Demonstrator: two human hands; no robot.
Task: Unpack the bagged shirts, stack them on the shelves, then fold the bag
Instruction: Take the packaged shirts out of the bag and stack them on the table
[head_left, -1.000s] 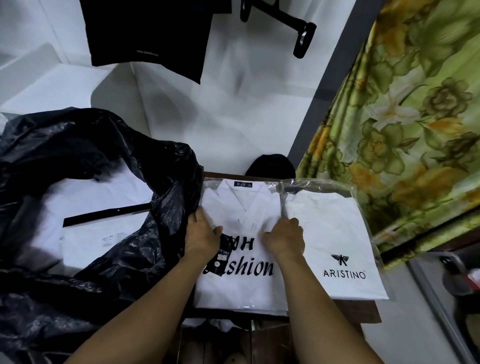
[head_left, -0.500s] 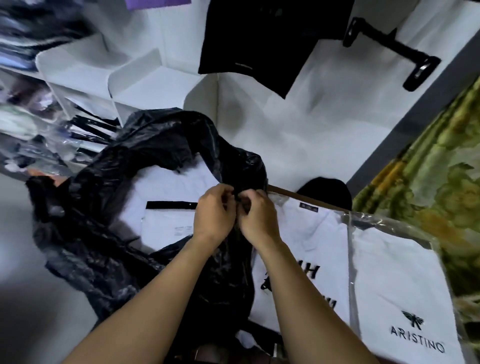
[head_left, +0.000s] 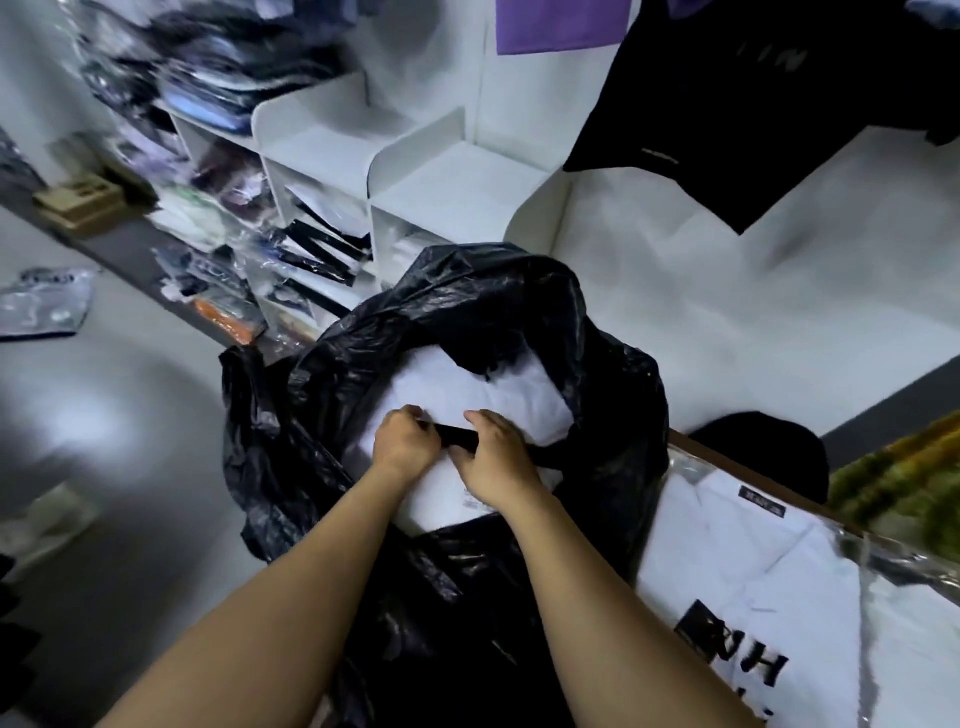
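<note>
**Both grips closed on a packaged shirt inside the open black bag.**

At left, the white shelves (head_left: 431, 192) hold stacked garments too blurred to identify. At centre, the black bag (head_left: 519, 312) stands open, glossy and crumpled, between the shelves and the counter (head_left: 727, 464). Inside it lies a white packaged shirt (head_left: 519, 402) with a black header strip (head_left: 456, 435). The left grip (head_left: 405, 441) is curled over the packet's upper edge at that strip. The right grip (head_left: 493, 457), just beside it, is closed on the same edge. The fingertips of both are hidden behind the packet. The packet's lower part is covered by the forearms and the bag's near rim. At right, a second shirt (head_left: 753, 561) in clear film lies flat on the counter, its black lettering cut off by the frame edge.
</note>
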